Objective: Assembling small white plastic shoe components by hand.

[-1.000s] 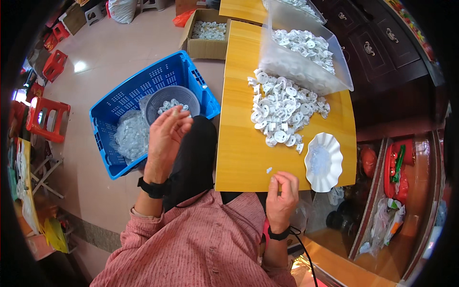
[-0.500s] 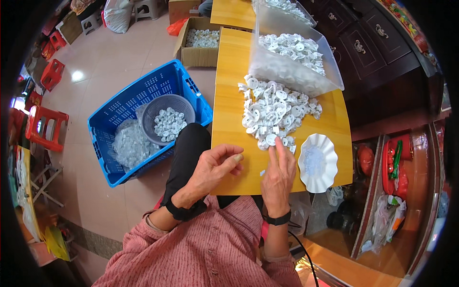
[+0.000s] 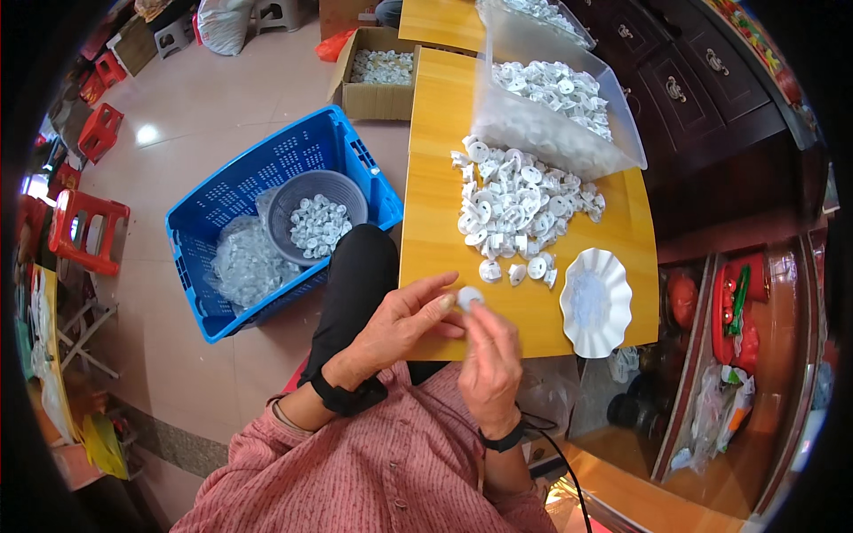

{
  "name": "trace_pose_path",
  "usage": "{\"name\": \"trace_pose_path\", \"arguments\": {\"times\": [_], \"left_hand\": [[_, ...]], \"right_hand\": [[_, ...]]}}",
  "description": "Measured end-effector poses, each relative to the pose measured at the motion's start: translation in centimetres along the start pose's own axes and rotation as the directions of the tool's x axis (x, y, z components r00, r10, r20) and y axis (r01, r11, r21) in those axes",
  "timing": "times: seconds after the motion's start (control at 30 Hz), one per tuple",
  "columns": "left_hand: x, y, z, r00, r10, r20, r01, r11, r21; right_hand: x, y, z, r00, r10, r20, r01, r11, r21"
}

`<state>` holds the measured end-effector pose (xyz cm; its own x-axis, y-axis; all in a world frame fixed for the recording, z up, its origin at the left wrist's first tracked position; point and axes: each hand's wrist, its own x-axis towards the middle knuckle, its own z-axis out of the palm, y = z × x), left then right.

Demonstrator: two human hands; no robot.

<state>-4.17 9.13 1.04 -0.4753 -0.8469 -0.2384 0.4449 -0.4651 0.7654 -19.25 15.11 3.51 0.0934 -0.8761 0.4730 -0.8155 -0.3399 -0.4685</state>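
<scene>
Over the table [image 3: 431, 222], the right hand [image 3: 491, 355] pinches a blurred white piece [image 3: 469, 298], left hand's [image 3: 400, 324] grip unclear.

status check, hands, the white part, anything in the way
Right hand pinching round white part. Left hand close beside it, contact unclear. Pile of white parts beyond both hands, not between them; fluted white dish off to the right.

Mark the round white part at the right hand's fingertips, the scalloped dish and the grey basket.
Round white part [image 3: 470, 297]: head view, on its pale face.
White scalloped dish [image 3: 619, 303]: head view, on its right rim.
Grey round basket [image 3: 317, 184]: head view, on its inner far wall.
</scene>
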Motion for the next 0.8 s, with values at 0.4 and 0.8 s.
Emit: {"name": "trace_pose_path", "arguments": {"times": [0.4,0.8], "left_hand": [[-0.4,0.2,-0.7,0.995,-0.092,0.048,0.093,0.995,-0.026],[-0.5,-0.2,-0.6,0.996,-0.080,0.046,0.081,0.996,-0.021]], "right_hand": [[-2.3,2.2,-0.7,0.981,0.183,-0.060,-0.191,0.964,-0.185],[-3.7,4.0,-0.7,0.965,0.200,-0.172,-0.241,0.933,-0.265]]}}
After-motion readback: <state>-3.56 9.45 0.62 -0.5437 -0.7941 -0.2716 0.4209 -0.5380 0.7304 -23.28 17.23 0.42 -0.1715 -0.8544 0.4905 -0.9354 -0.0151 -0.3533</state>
